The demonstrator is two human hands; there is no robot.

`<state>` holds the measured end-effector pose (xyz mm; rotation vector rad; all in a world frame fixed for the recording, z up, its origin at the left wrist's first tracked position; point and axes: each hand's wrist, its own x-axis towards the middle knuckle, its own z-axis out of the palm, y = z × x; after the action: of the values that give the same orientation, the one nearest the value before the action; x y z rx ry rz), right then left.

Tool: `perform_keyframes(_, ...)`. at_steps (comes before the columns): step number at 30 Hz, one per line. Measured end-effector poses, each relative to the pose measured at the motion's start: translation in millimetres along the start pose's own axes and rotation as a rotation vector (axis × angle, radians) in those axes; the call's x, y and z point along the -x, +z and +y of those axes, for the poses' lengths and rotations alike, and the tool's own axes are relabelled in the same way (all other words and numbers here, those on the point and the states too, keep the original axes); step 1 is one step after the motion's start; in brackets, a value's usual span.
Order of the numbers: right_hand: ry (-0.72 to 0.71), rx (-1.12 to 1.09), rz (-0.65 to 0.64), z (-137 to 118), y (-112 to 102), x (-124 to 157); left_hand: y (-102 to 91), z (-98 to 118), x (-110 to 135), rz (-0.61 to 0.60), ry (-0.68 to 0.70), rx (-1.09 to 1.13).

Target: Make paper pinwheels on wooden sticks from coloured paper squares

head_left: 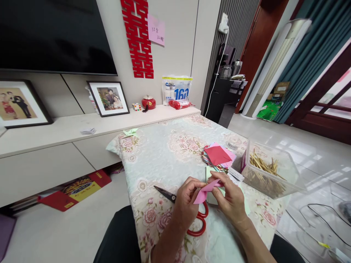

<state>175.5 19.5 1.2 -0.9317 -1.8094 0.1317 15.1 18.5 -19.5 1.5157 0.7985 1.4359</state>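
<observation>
Pink paper (201, 197) was pinched by the fingers of the left hand (186, 195) and right hand (229, 195), above the table (153, 157) toward its near edge, bent but seemingly unfinished. Scissors (170, 196) were partly covered by the left hand, ungripped. Toward the right edge, a stack of sheets (218, 155), apparently not yet folded, was set near a box (253, 179) of sticks (264, 166). By the far-left corner, 1 green paper (131, 132) looked already shaped.

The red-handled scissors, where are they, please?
In the head view's lower middle, the scissors lie on the floral tablecloth, partly hidden by the left hand.
</observation>
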Motion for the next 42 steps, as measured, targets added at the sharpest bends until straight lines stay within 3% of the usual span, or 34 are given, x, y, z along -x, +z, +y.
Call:
perform_keyframes(9,-0.028,0.003,-0.068,-1,-4,0,-2.5,2,-1,-0.001,0.144,-0.154)
perform_keyframes(12,-0.042,0.024,-0.072,-3,-5,0,-2.5,3,-1,-0.028,0.122,-0.129)
perform_keyframes(17,-0.003,0.101,-0.086,2,-5,0,-1.0,4,-3,-0.046,-0.038,-0.049)
perform_keyframes(21,0.070,0.108,-0.106,8,-6,1,0.5,-3,-3,-0.018,-0.331,0.088)
perform_keyframes(25,0.157,0.042,-0.037,11,-11,1,3.3,-10,-2,0.045,-0.570,0.304)
perform_keyframes(28,0.206,0.005,0.005,13,-14,1,4.9,-7,-2,0.048,-0.627,0.469)
perform_keyframes(31,0.194,0.005,-0.041,16,-17,1,5.0,0,-2,0.021,-0.647,0.522)
perform_keyframes(42,0.099,0.049,-0.110,25,-20,1,7.4,-11,2,-0.039,-0.683,0.399)
